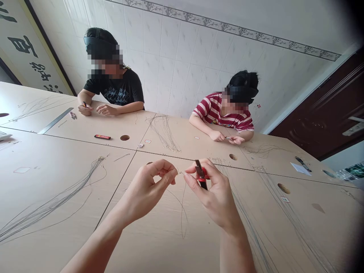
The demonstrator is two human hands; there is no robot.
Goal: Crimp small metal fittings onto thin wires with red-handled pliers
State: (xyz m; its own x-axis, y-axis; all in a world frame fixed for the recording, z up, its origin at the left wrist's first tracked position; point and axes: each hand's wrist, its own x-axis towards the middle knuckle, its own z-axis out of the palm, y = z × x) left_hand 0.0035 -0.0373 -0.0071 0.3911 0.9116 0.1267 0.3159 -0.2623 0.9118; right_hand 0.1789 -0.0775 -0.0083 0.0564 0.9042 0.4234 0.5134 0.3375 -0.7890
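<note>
My left hand point(155, 185) is closed in a pinch on one end of a thin dark cord point(186, 218). A tiny gold-coloured hook or clasp point(179, 171) shows at its fingertips. My right hand point(213, 189) pinches the cord just to the right, thumb against forefinger. Tucked in that same hand is a small black-and-red hand tool point(201, 175), upright; its kind is hard to make out. Below both hands the cord hangs in a narrow loop over the table. Fingertips of the two hands are close but apart.
Bundles of cords lie left point(85, 178), ahead point(163, 132) and right point(250, 223) on the pale table point(142, 250). A red-and-black object point(102, 137), a metal ruler point(55, 120) and a pen point(303, 163) lie farther off. Two people point(113, 87) sit opposite, hands on the table.
</note>
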